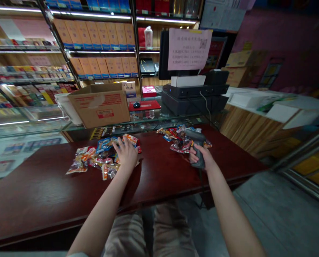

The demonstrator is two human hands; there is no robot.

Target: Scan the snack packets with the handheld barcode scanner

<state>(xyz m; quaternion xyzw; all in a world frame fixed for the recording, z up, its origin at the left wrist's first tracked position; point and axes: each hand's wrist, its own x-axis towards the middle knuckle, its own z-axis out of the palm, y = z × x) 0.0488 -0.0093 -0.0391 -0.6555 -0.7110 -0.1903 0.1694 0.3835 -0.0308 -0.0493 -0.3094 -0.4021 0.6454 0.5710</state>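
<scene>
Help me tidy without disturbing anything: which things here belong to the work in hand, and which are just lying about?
Apparently in use:
- handheld scanner, in the right hand
- left packet pile, under the left hand
- right packet pile, beside the scanner

Seemingly just lying about:
- cardboard box
- mouse on its red mat

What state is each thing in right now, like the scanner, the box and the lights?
Scanner: held in right hand, head up
Left hand: fingers spread, over left packets
Left packets: loosely heaped
Right packets: loosely heaped, partly behind scanner
Box: open at top
Shelf lights: on
Monitor: largely covered by paper; on or off, can't tell
</scene>
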